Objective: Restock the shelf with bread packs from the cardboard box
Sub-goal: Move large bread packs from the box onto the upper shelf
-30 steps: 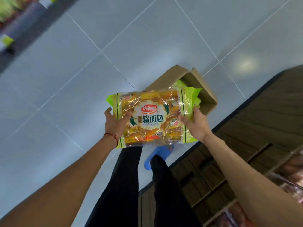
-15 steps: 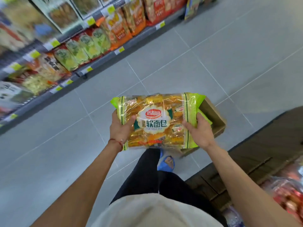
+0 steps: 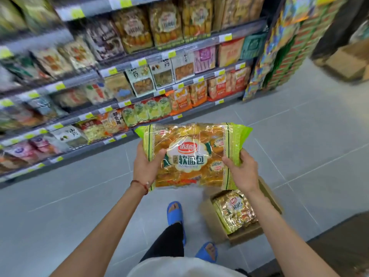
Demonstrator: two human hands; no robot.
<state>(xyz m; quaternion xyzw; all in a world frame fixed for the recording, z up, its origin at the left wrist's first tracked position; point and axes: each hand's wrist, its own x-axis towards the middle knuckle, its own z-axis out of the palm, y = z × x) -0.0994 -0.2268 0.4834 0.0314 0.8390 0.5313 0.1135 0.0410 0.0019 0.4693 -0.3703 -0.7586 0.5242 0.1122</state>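
I hold a clear bread pack [image 3: 191, 154] with green ends and a red-and-white label flat in front of me at waist height. My left hand [image 3: 144, 166] grips its left end and my right hand [image 3: 242, 170] grips its right end. Below my right forearm the cardboard box [image 3: 269, 194] stands open on the floor, with another bread pack [image 3: 234, 210] lying inside. The shelf [image 3: 127, 64] rises ahead to the left across the aisle, its tiers full of snack and bread packs behind yellow price tags.
Grey floor tiles [image 3: 299, 140] separate me from the shelf. A tall stack of colourful boxes [image 3: 279, 47] stands at the shelf's right end, and another cardboard box [image 3: 347, 60] sits at the far right. A dark wooden counter [image 3: 343, 236] runs along my right. My blue slippers [image 3: 174, 212] are below.
My view has swung up from the floor and the box to the shelf. Both hands have kept hold of the bread pack and lifted it away from the box.
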